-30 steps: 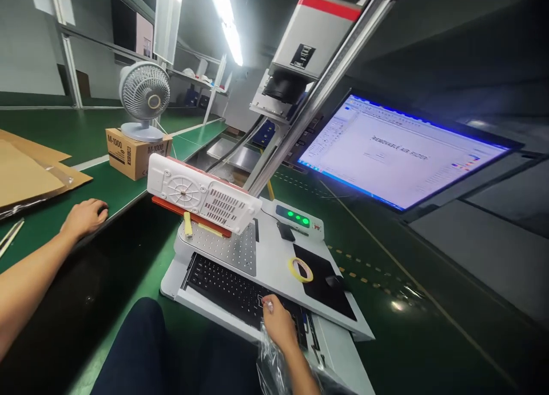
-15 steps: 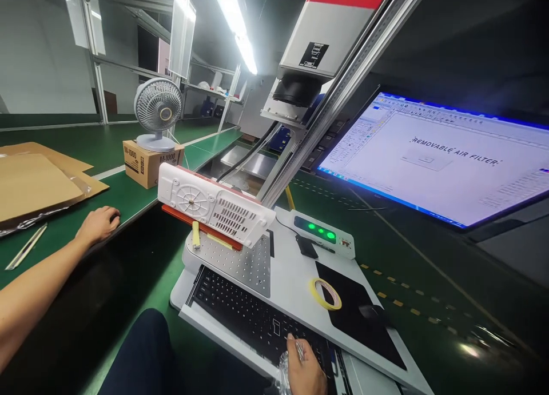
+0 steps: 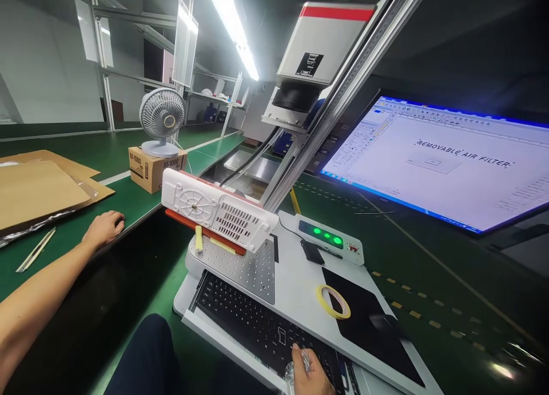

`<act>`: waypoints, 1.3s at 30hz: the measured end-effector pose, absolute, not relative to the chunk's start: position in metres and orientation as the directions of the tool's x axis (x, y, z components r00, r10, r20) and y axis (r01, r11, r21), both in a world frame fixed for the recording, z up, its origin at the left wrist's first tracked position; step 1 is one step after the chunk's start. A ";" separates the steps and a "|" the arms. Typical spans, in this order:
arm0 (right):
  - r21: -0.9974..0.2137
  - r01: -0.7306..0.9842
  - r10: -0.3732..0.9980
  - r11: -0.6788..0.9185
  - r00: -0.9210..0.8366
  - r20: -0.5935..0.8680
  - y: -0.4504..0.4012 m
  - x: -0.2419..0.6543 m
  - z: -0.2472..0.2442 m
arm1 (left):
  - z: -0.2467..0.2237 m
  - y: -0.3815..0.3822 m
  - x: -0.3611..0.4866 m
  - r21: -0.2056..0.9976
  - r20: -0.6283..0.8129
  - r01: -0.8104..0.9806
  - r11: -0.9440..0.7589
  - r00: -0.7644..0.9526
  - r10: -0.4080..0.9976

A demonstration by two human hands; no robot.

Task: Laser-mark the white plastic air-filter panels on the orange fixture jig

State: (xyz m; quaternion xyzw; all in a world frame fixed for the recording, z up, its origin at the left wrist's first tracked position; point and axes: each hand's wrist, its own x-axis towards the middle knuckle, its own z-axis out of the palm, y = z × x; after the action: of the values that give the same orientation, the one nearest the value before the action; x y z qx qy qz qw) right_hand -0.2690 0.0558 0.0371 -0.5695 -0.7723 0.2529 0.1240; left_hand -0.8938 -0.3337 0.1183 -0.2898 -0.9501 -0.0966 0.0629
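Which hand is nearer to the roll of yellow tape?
Right. The right hand is over the keyboard, just below the roll of yellow tape. The left hand rests much farther away, at the edge of the green bench.

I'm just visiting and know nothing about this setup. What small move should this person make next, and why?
Probably slide the right hand from the black keyboard to the mouse. The monitor shows "REMOVABLE AIR FILTER" laid out in a program, and a mouse could work its on-screen controls. The white plastic part already sits tilted on the perforated plate beneath the machine's head.
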 end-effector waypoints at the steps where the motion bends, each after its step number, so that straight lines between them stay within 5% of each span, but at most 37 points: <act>1: -0.529 0.818 0.941 0.224 -0.322 -0.099 0.056 -0.269 0.037 | 0.118 -0.334 -0.894 0.147 0.178 0.563 0.813 -0.824 0.538; 39: -0.517 0.834 0.946 0.191 -0.296 -0.129 0.060 -0.269 0.038 | 0.114 -0.335 -0.897 0.149 0.184 0.574 0.805 -0.816 0.548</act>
State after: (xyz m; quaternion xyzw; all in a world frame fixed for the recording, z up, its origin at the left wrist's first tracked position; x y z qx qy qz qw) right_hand -0.2693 0.0597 0.0385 -0.5830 -0.7637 0.2546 0.1100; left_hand -0.8969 -0.3347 0.1138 -0.2961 -0.9477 -0.0992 0.0661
